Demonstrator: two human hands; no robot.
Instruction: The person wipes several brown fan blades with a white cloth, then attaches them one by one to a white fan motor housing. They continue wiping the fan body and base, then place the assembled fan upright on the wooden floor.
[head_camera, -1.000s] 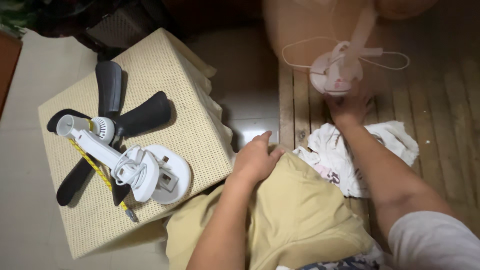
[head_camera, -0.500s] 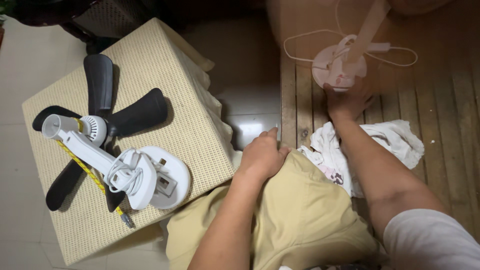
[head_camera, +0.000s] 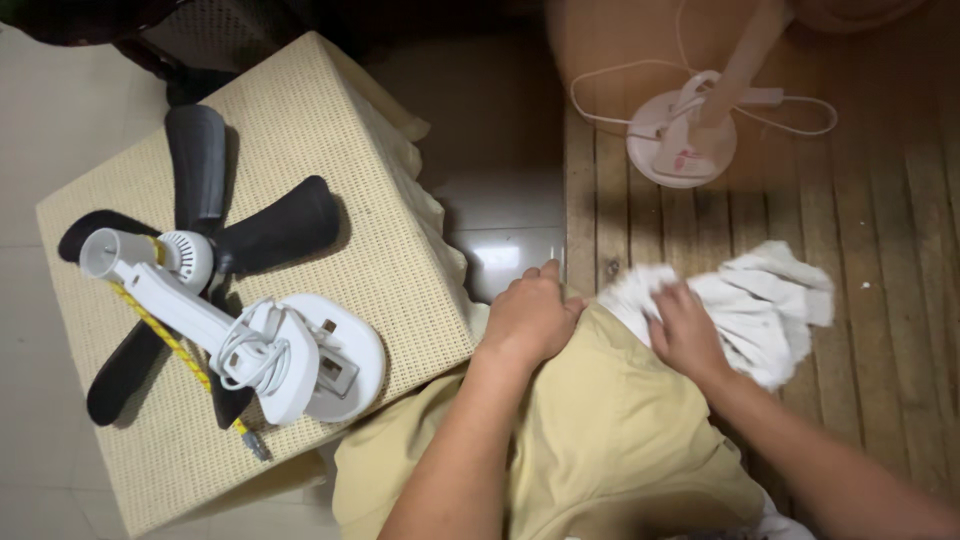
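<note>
I am pressing my right hand (head_camera: 685, 335) down onto a crumpled white cloth (head_camera: 755, 310), fingers spread flat over its near edge, so the grip is wide and resting on the fabric rather than closed around it. The cloth is lying on the wooden slatted floor (head_camera: 900, 220), touching my knee in beige shorts (head_camera: 610, 440). My left hand (head_camera: 530, 315) is resting palm-down on that same knee, just beside the cloth, its grip loose and holding nothing.

Beyond the cloth, well apart from it on the slats, a small pale pink fan base (head_camera: 682, 140) is standing with its white cord (head_camera: 610, 105) looping around it; its stem is running up out of view.

On the far side of my knee from the cloth, a cream woven counter (head_camera: 330, 130) is carrying a white fan body (head_camera: 250, 340) lying on its side, its coiled cable bundled against the round base. Black fan blades (head_camera: 200, 210) are lying under it, and a yellow screwdriver (head_camera: 190, 355) is lying beneath the white stem.
</note>
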